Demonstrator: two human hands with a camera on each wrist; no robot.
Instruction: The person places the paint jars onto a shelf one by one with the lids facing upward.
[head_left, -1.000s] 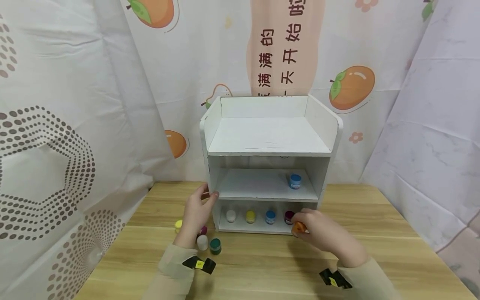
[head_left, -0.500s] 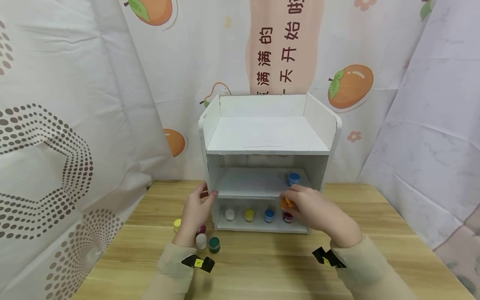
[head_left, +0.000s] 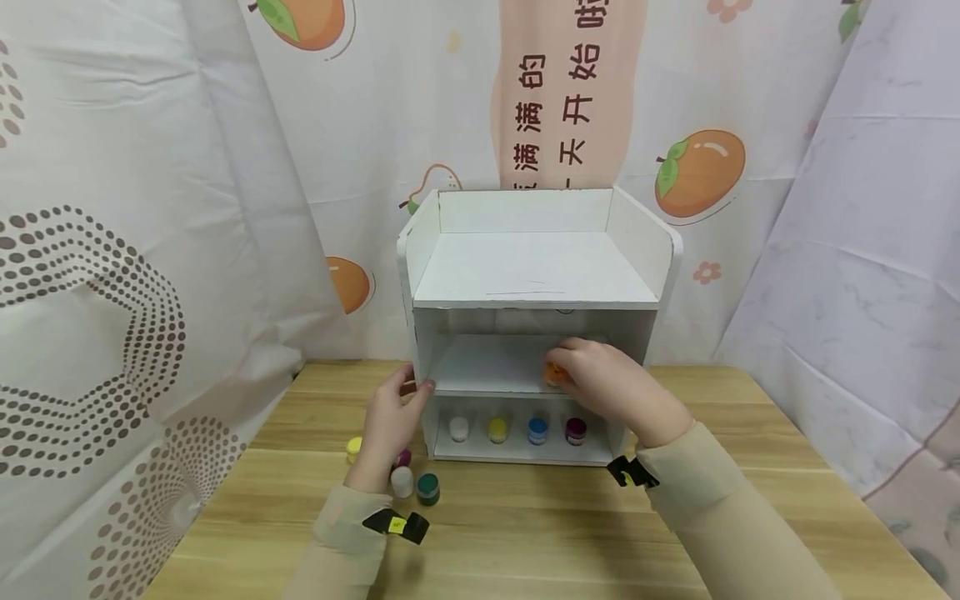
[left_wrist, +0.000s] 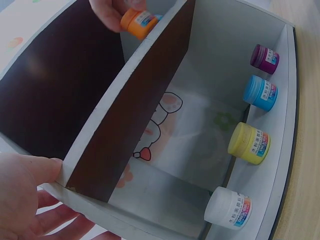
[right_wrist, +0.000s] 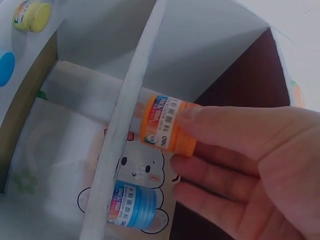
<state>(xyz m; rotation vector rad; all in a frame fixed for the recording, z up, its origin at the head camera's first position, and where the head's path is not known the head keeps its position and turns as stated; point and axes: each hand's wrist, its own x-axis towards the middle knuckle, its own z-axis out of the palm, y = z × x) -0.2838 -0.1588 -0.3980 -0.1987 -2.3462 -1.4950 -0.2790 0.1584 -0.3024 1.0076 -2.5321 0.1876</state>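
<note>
In the right wrist view my right hand point(right_wrist: 250, 160) pinches an orange paint jar point(right_wrist: 167, 125) by its lid, right at the middle shelf's front edge. A blue paint jar point(right_wrist: 132, 205) stands on that shelf beside it. My left hand point(head_left: 392, 417) holds the left side of the white shelf unit point(head_left: 536, 267), thumb on the front edge and fingers behind the side panel. On the bottom shelf stand a white jar point(left_wrist: 228, 208), a yellow jar point(left_wrist: 249, 143), a light blue jar point(left_wrist: 260, 93) and a dark purple jar point(left_wrist: 265, 59) in a row.
Near my left forearm on the wooden table point(head_left: 517, 533) are a green jar point(head_left: 428, 489), a white jar point(head_left: 402, 482), a purple jar point(head_left: 404, 457) and a yellow-lidded jar point(head_left: 354, 449). A printed curtain point(head_left: 360, 125) hangs behind the shelf unit.
My right hand has lifted the orange paint jar from in front of the bottom shelf up to the middle shelf, moving slightly left. My left hand stays on the shelf's side.
</note>
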